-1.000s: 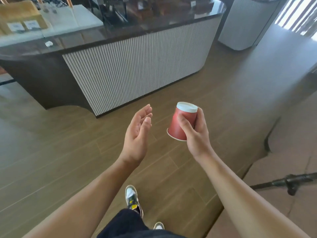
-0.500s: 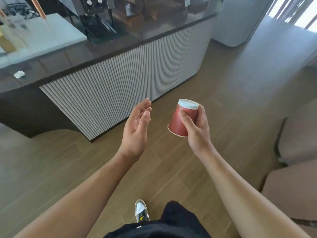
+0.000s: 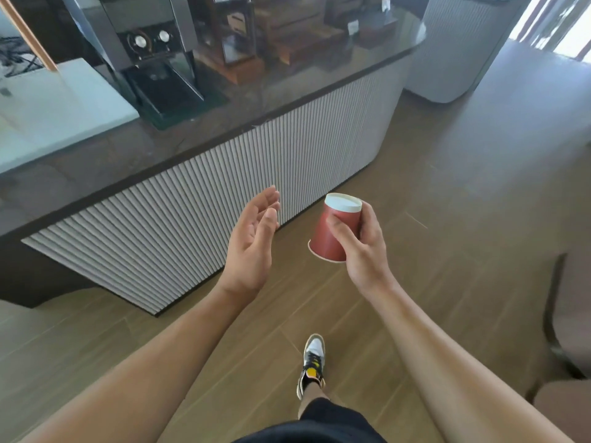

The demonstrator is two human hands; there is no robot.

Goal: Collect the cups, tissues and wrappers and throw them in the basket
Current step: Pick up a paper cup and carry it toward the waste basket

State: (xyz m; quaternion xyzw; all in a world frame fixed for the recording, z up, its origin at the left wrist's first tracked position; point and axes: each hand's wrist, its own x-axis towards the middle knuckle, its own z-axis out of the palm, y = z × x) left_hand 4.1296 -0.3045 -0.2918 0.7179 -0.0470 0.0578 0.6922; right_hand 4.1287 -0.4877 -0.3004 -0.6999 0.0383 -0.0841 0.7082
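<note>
A red paper cup (image 3: 329, 238) with a white base is held upside down, its bottom pointing up and its rim tilted down to the left. My right hand (image 3: 361, 247) grips it round the side with curled fingers and thumb. To the left of the cup, my left hand (image 3: 252, 247) is empty, with the palm facing right and the fingers straight. Both hands hover above the wooden floor. No basket, tissue or wrapper is in view.
A long counter with a ribbed white front (image 3: 224, 199) and dark glossy top runs across the left and back, a coffee machine (image 3: 153, 55) on it. A ribbed white pillar (image 3: 454, 59) stands back right. Padded seats (image 3: 572, 314) line the right edge. My shoe (image 3: 311, 362) steps on the floor.
The view has travelled rightward along the counter, which now looms closer with the coffee machine in sight. Both hands keep their pose, the cup still in my right hand.
</note>
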